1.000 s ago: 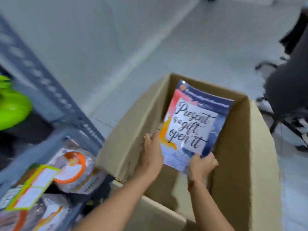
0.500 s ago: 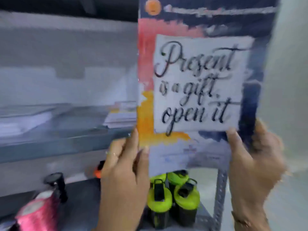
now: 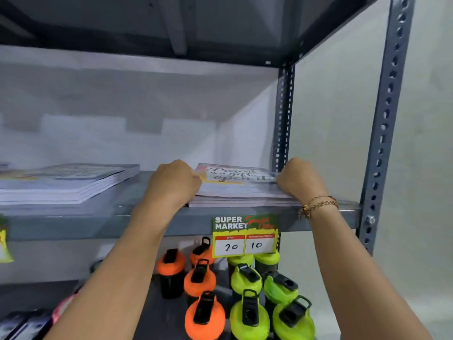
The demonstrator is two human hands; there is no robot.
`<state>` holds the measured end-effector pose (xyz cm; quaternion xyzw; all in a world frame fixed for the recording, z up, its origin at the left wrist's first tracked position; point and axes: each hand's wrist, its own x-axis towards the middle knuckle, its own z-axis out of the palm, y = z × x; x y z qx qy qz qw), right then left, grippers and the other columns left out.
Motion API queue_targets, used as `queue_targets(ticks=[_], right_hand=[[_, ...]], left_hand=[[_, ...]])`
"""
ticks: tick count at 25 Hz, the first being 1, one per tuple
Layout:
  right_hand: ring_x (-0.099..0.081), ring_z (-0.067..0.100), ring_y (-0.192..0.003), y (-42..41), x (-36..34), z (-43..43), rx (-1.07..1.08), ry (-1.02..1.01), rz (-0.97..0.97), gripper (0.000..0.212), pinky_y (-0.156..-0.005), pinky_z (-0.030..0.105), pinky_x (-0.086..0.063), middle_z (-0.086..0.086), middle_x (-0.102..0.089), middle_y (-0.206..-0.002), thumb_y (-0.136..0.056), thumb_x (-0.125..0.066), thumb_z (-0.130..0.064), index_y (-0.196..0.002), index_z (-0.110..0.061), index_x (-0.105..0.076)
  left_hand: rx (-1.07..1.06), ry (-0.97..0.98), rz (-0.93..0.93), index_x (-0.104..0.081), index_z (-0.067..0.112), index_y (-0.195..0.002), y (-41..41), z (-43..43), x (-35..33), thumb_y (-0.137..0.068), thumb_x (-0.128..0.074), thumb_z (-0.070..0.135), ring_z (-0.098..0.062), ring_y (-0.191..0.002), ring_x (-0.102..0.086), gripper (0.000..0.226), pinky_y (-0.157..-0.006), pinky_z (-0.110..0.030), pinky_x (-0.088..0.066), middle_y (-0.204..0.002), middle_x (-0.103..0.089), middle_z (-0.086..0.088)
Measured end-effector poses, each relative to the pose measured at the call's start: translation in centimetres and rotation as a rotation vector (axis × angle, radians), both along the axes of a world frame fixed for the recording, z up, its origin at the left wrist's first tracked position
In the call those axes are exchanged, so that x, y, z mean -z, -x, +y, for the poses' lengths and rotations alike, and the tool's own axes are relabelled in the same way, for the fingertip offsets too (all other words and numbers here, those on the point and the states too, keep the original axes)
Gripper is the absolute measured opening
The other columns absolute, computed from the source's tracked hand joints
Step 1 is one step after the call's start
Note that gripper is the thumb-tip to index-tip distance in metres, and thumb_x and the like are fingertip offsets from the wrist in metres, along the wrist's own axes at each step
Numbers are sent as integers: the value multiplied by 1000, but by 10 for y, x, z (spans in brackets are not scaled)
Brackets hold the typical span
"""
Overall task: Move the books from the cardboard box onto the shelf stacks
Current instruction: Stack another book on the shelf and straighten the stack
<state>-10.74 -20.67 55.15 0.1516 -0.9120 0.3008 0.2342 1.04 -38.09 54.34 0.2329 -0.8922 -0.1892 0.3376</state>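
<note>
The book lettered "Present is a gift, open it" (image 3: 239, 176) lies flat on top of a low stack of books (image 3: 242, 200) at the right end of the grey metal shelf (image 3: 152, 220). My left hand (image 3: 175, 184) curls against the stack's left edge and my right hand (image 3: 297, 179) against its right edge, both touching the books. A second stack of the same books (image 3: 71, 181) lies further left on the shelf. The cardboard box is out of view.
A green "SUPER MARKET" price tag (image 3: 245, 235) hangs from the shelf's front lip. On the shelf below stand several orange bottles (image 3: 199, 282) and lime-green bottles (image 3: 246, 280). A perforated steel upright (image 3: 386, 123) rises at the right, with a pale wall behind it.
The book came out of the cardboard box, was carried upright before the shelf, and now lies flat on the right stack. Both hands have shifted to the stack's side edges.
</note>
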Motion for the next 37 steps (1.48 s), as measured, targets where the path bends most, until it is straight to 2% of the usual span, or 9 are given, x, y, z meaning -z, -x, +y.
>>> queue_targets(ticks=[4,6,7,9,12,19,28,33,37], right_hand=[[-59,40,-85,-7,0,-1,-40,103,53,20,-69,31,-44,25,-68,-96,-89,-49,-12,-92,2,-64],[-50,34,-69,-18,3,12,-137,145,100,37,-57,28,-38,17,-61,-66,-89,-55,-33,-71,-2,-63],[-53,34,-72,-24,7,23,-192,131,99,44,-59,29,-39,15,-63,-65,-87,-56,-44,-72,-4,-67],[-63,25,-98,-33,17,47,-293,73,43,40,-77,26,-44,7,-75,-97,-79,-60,-52,-92,-18,-76],[-54,14,-123,-33,26,64,-411,13,0,38,-98,23,-39,0,-61,-132,-79,-66,-41,-113,-24,-69],[-42,16,-135,-22,24,64,-426,-103,9,35,-112,27,-30,-1,-49,-144,-92,-53,-33,-125,-25,-59],[-44,18,-134,-31,30,58,-338,-71,115,32,-104,14,-27,8,-53,-139,-93,-52,-16,-125,-17,-59],[-37,19,-139,-33,29,53,-334,-124,109,35,-110,24,-28,11,-47,-144,-97,-44,-12,-130,-15,-54],[-42,23,-135,-34,28,54,-318,-99,108,33,-109,25,-32,8,-51,-141,-95,-47,-16,-127,-15,-57]], left_hand=[[14,30,21,-42,11,-50,-3,3,2,-90,-53,41,-41,-81,-56,51,-48,-29,-25,-83,-64,-26],[43,3,22,-39,13,-48,-10,4,2,-90,-53,47,-34,-70,-57,56,-47,-29,-23,-61,-55,-21],[72,-12,37,-44,12,-47,-15,5,2,-89,-54,48,-25,-56,-49,56,-45,-28,-23,-48,-46,-15],[163,-15,59,-60,7,-52,-24,7,4,-87,-57,48,-13,-48,-44,54,-45,-22,-31,-49,-54,-1],[233,30,49,-78,19,-96,-34,13,8,-82,-66,42,-17,-78,-61,30,-64,-28,-48,-97,-77,-6],[177,45,77,-68,20,-115,-34,17,10,-83,-69,34,-18,-90,-58,35,-73,-21,-35,-113,-72,-10],[114,16,184,-68,15,-116,-31,11,18,-82,-71,28,-21,-115,-59,37,-83,-20,-37,-122,-68,-9],[95,42,197,-66,13,-119,-32,15,19,-84,-68,27,-22,-118,-57,37,-94,-26,-43,-124,-67,-9],[91,41,198,-67,13,-117,-32,12,20,-85,-67,26,-22,-117,-58,35,-88,-23,-41,-123,-67,-8]])
